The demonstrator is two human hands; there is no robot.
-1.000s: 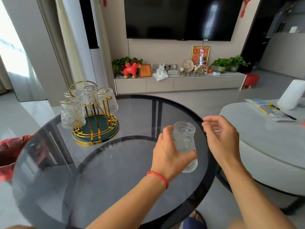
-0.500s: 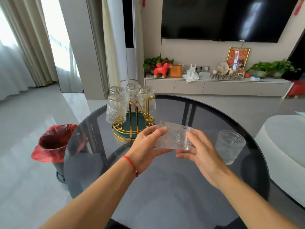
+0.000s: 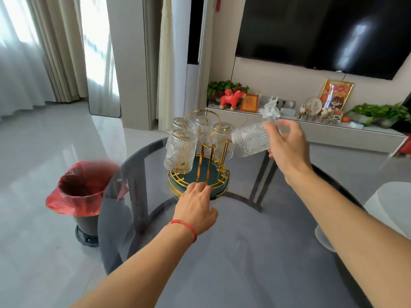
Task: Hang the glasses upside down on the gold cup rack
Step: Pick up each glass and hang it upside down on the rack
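Note:
The gold cup rack (image 3: 205,156) with a dark green base stands on the round dark glass table (image 3: 244,252). Several ribbed clear glasses hang upside down on it, the nearest one (image 3: 180,152) at front left. My right hand (image 3: 288,144) grips another ribbed glass (image 3: 250,140), tilted on its side with the mouth toward the rack, just right of the rack's top. My left hand (image 3: 196,206) rests at the near rim of the rack's base, fingers touching it. A free gold prong (image 3: 205,165) stands at the front.
A bin with a red bag (image 3: 81,192) stands on the floor left of the table. A white table edge (image 3: 387,205) lies at right. Behind are a TV cabinet (image 3: 311,132) with ornaments, and curtains at left.
The glass passed from both hands into my right hand alone and rose up beside the rack. My left hand let go and moved down to the rack's base. The view shifted toward the rack.

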